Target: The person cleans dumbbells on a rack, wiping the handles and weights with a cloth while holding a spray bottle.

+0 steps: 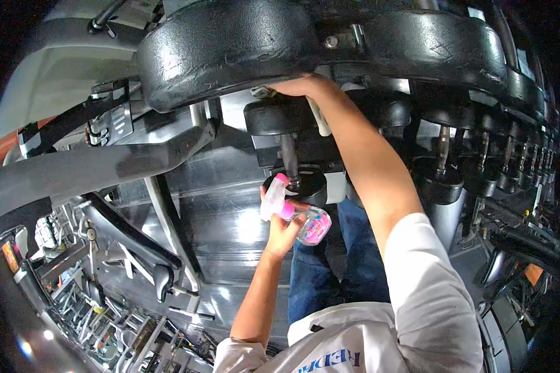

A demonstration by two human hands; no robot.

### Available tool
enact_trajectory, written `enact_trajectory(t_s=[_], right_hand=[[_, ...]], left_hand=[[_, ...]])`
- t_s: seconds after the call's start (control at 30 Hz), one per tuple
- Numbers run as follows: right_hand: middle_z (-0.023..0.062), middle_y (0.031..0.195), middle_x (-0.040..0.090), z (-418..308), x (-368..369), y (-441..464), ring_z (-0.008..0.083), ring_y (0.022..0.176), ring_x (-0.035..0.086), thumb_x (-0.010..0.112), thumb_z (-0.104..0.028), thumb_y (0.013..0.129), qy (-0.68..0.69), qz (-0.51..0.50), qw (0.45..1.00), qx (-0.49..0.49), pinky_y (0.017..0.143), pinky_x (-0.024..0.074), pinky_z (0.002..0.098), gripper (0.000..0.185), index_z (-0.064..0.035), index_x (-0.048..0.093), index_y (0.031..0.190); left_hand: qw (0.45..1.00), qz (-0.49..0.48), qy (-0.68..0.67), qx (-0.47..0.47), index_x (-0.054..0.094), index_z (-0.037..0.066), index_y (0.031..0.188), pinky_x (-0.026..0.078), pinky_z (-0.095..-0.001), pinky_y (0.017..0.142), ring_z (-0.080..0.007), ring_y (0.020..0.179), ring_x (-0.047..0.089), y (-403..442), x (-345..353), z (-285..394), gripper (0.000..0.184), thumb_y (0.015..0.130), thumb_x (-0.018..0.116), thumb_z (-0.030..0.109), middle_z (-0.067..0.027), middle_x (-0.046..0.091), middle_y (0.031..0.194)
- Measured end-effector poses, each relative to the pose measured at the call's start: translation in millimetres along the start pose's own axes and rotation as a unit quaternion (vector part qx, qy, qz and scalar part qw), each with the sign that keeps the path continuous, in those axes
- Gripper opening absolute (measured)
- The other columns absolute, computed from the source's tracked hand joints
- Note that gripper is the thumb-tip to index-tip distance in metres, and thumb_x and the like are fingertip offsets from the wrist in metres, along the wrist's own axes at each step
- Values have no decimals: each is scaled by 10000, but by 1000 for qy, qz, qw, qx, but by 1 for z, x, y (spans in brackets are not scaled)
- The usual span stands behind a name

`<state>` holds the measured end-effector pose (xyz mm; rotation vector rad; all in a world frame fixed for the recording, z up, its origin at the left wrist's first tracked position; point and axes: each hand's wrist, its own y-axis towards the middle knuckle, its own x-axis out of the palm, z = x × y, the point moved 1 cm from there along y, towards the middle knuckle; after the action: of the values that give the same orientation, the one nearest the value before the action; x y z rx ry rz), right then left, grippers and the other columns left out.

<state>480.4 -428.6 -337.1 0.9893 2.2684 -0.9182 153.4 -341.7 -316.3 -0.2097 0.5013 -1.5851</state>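
Spray bottle (315, 226) with a clear, rounded body, a bright pink label and a pink collar; its sprayer head is whitish and translucent, with a second touch of pink at the nozzle end; it leans at a slant, head toward the upper left of the view and base toward the lower right, in front of the lower end of a black dumbbell (289, 152) and just beside the jeans (312, 273); how much liquid is inside I cannot tell

The left hand (284, 233) has the bottle in its grip, the fingers wrapped about the neck and the thumb laid along the upper side of the body; the left forearm rises from the bottom of the view, its wrist below the bottle and its white sleeve near the lower edge

The right arm reaches long and nearly straight, up and across from the right, past the dumbbell's handle; the right hand (295, 86) bends at the wrist toward the left, beneath a large black weight (230, 50), its fingers partly hidden; a greyish cloth (263, 92) shows at the fingertips, above the dumbbell's upper end; whether the fingers pinch it or only press on it I cannot tell
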Motion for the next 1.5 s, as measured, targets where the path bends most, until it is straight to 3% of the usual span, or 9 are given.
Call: enact_trajectory(t_s=[0.4,0.47,0.67,0.73,1.03,1.1,1.23,1.3,1.5], right_hand=[[146,969,658,10,40,-151,220,888,626,522,-208,976,360,345,864,-69,810,476,332,246,8,581,1078],[101,1041,621,18,76,-174,184,939,578,493,-227,997,447,342,825,56,854,457,328,266,-7,546,1137],[82,1043,528,-10,109,-182,161,1009,492,607,-207,943,623,363,681,126,898,417,320,332,-39,454,1185],[150,1103,513,6,122,-165,252,974,525,700,-178,849,353,377,856,22,898,430,368,468,-9,440,1199],[166,910,654,18,112,-171,341,823,666,637,-113,759,172,45,982,-59,758,521,423,364,-98,550,1113],[167,906,659,16,102,-178,320,810,674,641,-116,768,172,15,984,-44,748,523,404,351,-91,555,1108],[169,892,681,15,111,-172,286,796,685,644,-147,827,289,107,950,58,726,529,369,313,-36,548,1103],[130,803,673,8,117,-161,240,739,671,603,-152,911,552,275,782,96,668,523,332,218,-2,537,1055],[53,785,589,43,158,-105,148,596,558,583,-104,934,639,268,702,164,475,444,300,127,-82,517,1041]], left_hand=[[1000,-8,-16,-9,617,-1,1047,444,-333,894,-187,994,567,0,4,-13,313,784,634,169,-91,646,1006],[997,37,-68,5,682,89,840,-164,-532,1145,-195,1100,569,2,9,-1,180,764,653,250,-4,698,850],[998,36,-38,28,681,84,839,-152,-522,1153,-185,1042,594,2,7,5,187,750,642,244,-17,697,838],[998,38,-38,36,680,78,840,-148,-521,1155,-187,1045,593,2,6,6,193,750,637,243,-21,697,837],[993,80,-73,52,669,55,852,-144,-520,1157,-200,1068,586,1,11,-11,208,762,618,236,-32,696,835],[999,11,-28,9,576,-26,1188,450,-359,875,-207,955,587,0,5,-15,462,783,592,196,-134,618,1129],[998,41,-21,43,671,-23,962,423,-388,935,-238,1042,565,3,7,0,344,759,595,245,-170,501,1362],[990,77,-17,113,671,61,865,-141,-513,1161,-211,1059,594,5,9,4,242,752,619,269,-42,703,836],[993,75,-14,92,675,64,856,-140,-515,1164,-213,1056,593,4,9,6,263,745,618,296,-39,701,827]])
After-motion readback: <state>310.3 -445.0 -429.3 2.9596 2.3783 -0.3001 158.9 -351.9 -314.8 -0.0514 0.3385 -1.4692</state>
